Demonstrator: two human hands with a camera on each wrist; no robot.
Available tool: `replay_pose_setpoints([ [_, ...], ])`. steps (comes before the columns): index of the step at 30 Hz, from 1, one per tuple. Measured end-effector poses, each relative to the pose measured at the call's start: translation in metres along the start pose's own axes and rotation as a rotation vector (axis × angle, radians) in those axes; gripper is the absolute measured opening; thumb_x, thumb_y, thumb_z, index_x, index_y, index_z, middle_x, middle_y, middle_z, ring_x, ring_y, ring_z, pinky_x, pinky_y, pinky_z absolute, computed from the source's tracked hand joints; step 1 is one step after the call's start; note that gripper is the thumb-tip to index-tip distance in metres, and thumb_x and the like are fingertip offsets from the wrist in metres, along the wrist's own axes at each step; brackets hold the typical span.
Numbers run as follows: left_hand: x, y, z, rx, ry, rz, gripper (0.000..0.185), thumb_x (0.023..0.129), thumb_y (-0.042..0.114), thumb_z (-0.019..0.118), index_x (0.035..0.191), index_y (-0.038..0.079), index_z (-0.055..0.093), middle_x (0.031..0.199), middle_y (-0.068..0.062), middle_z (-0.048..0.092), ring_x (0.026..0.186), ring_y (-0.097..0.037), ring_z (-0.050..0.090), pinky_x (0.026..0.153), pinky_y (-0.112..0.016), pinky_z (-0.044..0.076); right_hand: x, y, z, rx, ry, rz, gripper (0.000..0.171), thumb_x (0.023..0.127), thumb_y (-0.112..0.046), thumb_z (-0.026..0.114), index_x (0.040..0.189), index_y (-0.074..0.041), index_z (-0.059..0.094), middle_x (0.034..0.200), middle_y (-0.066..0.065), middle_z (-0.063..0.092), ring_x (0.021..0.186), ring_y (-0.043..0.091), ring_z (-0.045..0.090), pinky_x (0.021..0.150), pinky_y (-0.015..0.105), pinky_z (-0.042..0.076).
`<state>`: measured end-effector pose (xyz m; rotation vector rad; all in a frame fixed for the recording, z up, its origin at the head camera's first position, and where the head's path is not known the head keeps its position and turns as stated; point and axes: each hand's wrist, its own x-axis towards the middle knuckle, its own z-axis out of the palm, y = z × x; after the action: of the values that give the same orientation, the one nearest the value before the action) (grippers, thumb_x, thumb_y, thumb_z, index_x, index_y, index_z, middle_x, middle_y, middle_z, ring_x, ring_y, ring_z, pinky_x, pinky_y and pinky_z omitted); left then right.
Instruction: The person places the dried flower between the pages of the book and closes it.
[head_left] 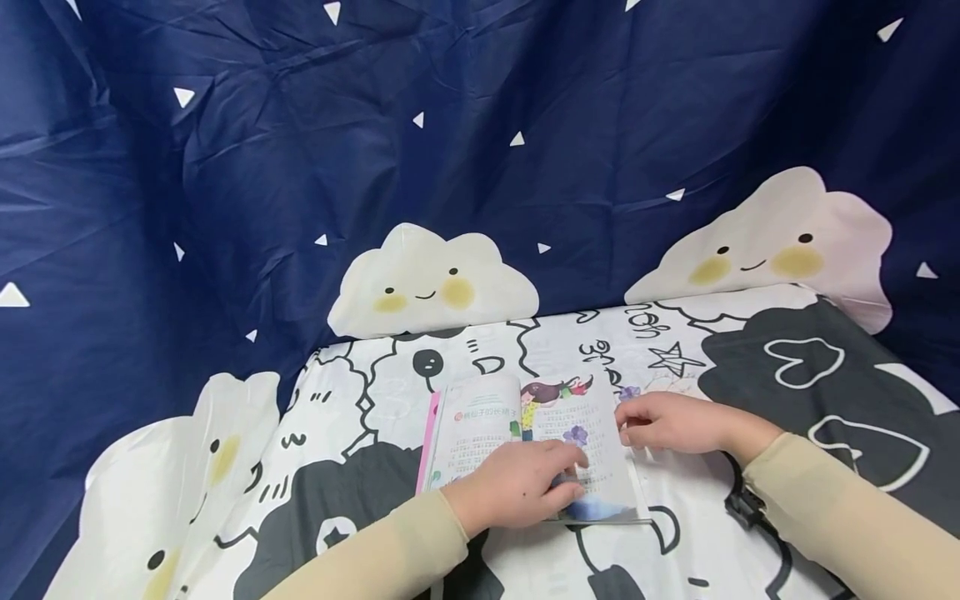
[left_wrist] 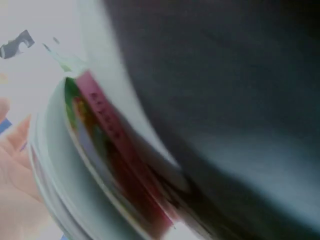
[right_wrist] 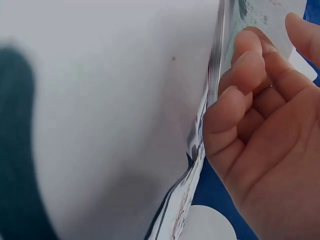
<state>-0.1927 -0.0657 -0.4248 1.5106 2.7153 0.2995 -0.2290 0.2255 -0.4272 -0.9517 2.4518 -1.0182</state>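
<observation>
The book (head_left: 525,446) lies open on the patterned cloth (head_left: 750,350) in front of you — thin, light, its pages floppy and likely slick. Your left hand (head_left: 517,487) rests flat on the page; your right hand (head_left: 671,423), fingers loosely curled, touches the page edge — pinch there.

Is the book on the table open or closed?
Open: the book shows printed pages, the left hand resting on them.
</observation>
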Motion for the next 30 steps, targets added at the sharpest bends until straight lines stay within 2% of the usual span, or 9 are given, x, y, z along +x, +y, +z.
replay_pose_setpoints([
  [4,0.016,0.005,-0.006,-0.106,-0.028,-0.076,0.050,0.103,0.042,0.055,0.149,0.025,0.043,0.108,0.016,0.064,0.082,0.008,0.056,0.071,-0.015,0.046,0.000,-0.002,0.001,-0.004,0.019,-0.010,0.010,0.100,-0.018,0.061,0.094,-0.024,0.065,0.079,-0.005,0.062,0.063,0.012,0.059,0.059,0.028,0.048],
  [7,0.028,0.007,-0.007,-0.159,-0.051,-0.123,0.058,0.103,0.043,0.055,0.156,0.028,0.034,0.104,0.018,0.063,0.077,0.008,0.055,0.068,-0.014,0.045,0.000,-0.004,0.002,0.002,0.030,-0.011,0.007,0.100,-0.019,0.061,0.098,-0.022,0.067,0.079,-0.006,0.061,0.063,0.009,0.058,0.060,0.028,0.048],
  [10,0.038,0.008,-0.007,-0.164,-0.066,-0.140,0.058,0.103,0.042,0.054,0.157,0.031,0.034,0.099,0.019,0.063,0.077,0.007,0.055,0.068,-0.015,0.044,0.001,-0.007,0.003,0.005,0.035,-0.014,0.010,0.101,-0.019,0.060,0.104,-0.021,0.069,0.081,-0.007,0.062,0.064,0.008,0.059,0.061,0.028,0.048],
  [15,0.046,0.008,-0.004,-0.111,-0.068,-0.141,0.046,0.104,0.042,0.053,0.148,0.029,0.047,0.101,0.020,0.065,0.084,0.005,0.058,0.070,-0.017,0.045,0.003,-0.011,0.004,-0.043,0.030,-0.040,0.013,0.099,-0.015,0.059,0.098,-0.025,0.068,0.083,-0.010,0.061,0.069,0.006,0.057,0.065,0.028,0.047],
  [18,0.049,0.008,-0.002,-0.102,-0.053,-0.158,0.035,0.104,0.042,0.053,0.135,0.026,0.056,0.102,0.019,0.067,0.085,0.006,0.059,0.072,-0.016,0.045,0.003,-0.011,0.003,-0.058,0.021,-0.051,0.014,0.100,-0.016,0.059,0.100,-0.026,0.069,0.086,-0.010,0.062,0.071,0.006,0.056,0.067,0.028,0.045],
  [24,0.051,0.006,-0.002,-0.096,0.028,-0.189,0.019,0.103,0.033,0.055,0.113,0.024,0.070,0.090,0.019,0.066,0.074,0.003,0.055,0.070,-0.015,0.043,0.001,-0.008,0.004,-0.063,0.009,-0.028,0.011,0.101,-0.024,0.062,0.107,-0.027,0.071,0.094,-0.012,0.065,0.079,0.006,0.058,0.073,0.029,0.046],
  [27,0.049,0.003,-0.006,-0.081,0.069,-0.207,0.016,0.103,0.029,0.057,0.105,0.026,0.072,0.079,0.020,0.061,0.067,0.001,0.051,0.065,-0.016,0.041,0.001,-0.006,0.006,-0.089,0.007,-0.008,0.013,0.099,-0.025,0.064,0.109,-0.024,0.072,0.097,-0.014,0.066,0.086,0.005,0.058,0.078,0.030,0.047],
  [30,0.042,-0.002,-0.012,-0.069,0.115,-0.218,0.013,0.101,0.027,0.059,0.099,0.025,0.072,0.074,0.019,0.057,0.063,0.000,0.050,0.062,-0.017,0.040,0.001,-0.004,0.006,-0.114,0.003,0.018,0.016,0.098,-0.026,0.065,0.110,-0.021,0.073,0.096,-0.014,0.065,0.085,0.005,0.057,0.078,0.030,0.047],
])
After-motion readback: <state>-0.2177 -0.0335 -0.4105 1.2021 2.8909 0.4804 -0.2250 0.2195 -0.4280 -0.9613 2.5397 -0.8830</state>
